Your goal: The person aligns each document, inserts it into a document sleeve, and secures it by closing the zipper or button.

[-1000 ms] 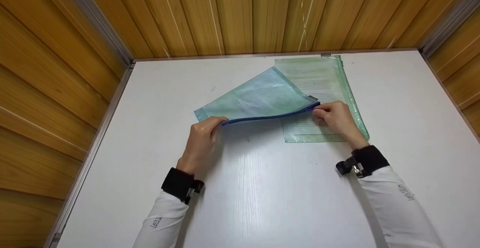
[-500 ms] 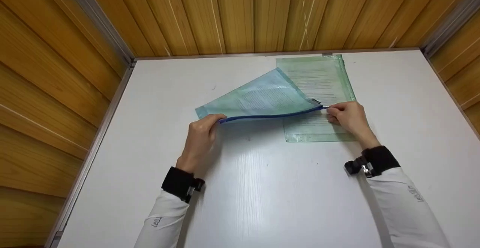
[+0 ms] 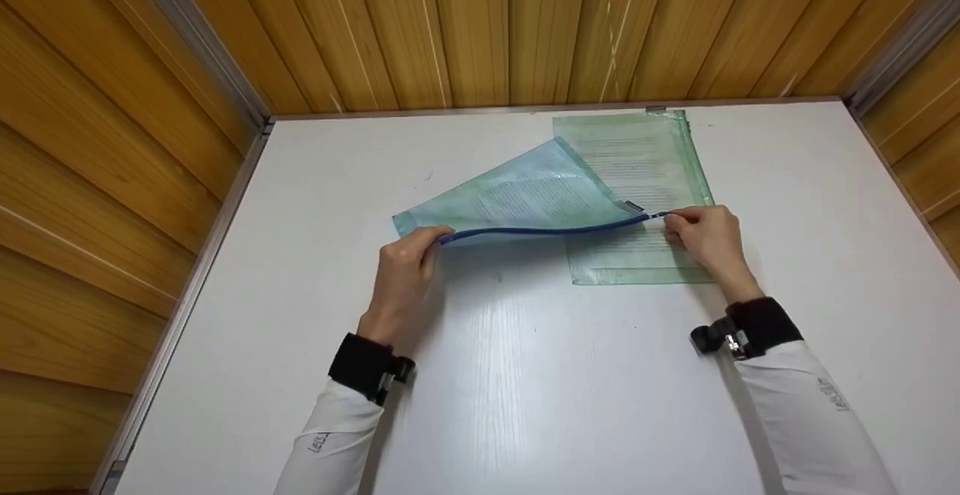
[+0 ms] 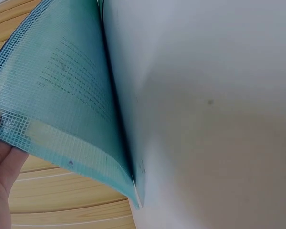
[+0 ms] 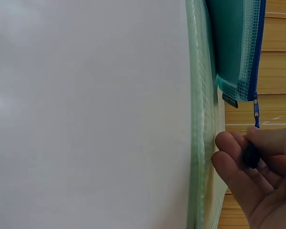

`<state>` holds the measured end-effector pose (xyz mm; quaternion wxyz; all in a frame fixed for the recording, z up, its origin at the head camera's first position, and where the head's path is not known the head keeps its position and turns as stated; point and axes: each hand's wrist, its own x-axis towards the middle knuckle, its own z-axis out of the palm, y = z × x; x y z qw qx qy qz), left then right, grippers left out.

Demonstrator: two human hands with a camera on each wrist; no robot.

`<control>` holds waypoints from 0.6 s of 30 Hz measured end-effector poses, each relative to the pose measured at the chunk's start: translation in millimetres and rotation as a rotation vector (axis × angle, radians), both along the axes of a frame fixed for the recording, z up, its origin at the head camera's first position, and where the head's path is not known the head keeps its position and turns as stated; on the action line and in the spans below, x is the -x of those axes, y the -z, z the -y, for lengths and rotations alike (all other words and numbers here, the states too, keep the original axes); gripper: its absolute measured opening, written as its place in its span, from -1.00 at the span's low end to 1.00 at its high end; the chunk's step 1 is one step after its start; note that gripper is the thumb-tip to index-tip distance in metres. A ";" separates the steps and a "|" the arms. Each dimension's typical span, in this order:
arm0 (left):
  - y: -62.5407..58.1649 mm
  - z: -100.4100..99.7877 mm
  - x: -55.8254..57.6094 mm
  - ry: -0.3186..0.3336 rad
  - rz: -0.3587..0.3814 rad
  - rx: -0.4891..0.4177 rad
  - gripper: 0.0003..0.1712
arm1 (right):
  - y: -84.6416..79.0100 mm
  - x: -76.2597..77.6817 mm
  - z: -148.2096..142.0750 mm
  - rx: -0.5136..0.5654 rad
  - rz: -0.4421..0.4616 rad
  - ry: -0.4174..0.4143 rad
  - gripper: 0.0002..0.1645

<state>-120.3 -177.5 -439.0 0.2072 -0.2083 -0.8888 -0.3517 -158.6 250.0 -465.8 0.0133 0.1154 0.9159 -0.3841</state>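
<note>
A blue-green mesh zipper pouch [image 3: 525, 187] with a printed sheet inside is tilted up off the table, its dark blue zipper edge [image 3: 540, 231] raised toward me. My left hand [image 3: 405, 259] pinches the pouch's near left corner, thumb on one face and fingers behind in the left wrist view. At the other end, my right hand [image 3: 709, 236] pinches the zipper pull [image 5: 251, 155], a dark tab on a short blue cord, drawn out straight from the pouch's corner. A small dark label [image 5: 230, 100] sits by that corner.
Beneath the pouch's right end lies a green mesh zipper pouch [image 3: 637, 274] with a printed sheet inside, flat on the white table [image 3: 487, 390]. Wood-patterned panels [image 3: 465, 30] rise behind the table's back edge and at both sides.
My right hand has moved right, and the pull now stretches out past the pouch's corner. The left hand keeps its corner grip, almost still.
</note>
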 end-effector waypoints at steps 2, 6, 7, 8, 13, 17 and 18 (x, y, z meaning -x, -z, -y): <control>0.0 -2.9 -0.3 -0.013 -0.006 0.003 -0.77 | -1.8 -2.9 2.2 -0.041 -0.044 0.030 -0.59; 1.4 -8.0 -3.1 -0.025 -0.008 -0.007 -0.76 | -5.9 -11.5 11.3 -0.052 -0.159 0.095 -0.55; 2.2 -9.1 -3.8 -0.027 -0.014 -0.003 -0.76 | -6.6 -14.2 14.5 -0.026 -0.173 0.104 -0.53; 2.9 -10.5 -4.2 -0.028 -0.019 -0.001 -0.76 | -7.0 -16.8 18.0 0.004 -0.179 0.110 -0.51; 5.6 -20.1 -4.1 0.006 -0.058 0.023 -0.78 | -6.3 -26.0 34.8 0.336 -0.045 0.092 -0.31; 7.0 -30.1 -5.1 0.071 -0.070 0.053 -0.80 | -3.8 -29.6 45.4 0.616 0.114 0.052 -0.16; 7.7 -32.5 -5.5 0.084 -0.070 0.061 -0.80 | -3.1 -30.5 47.9 0.675 0.150 0.043 -0.13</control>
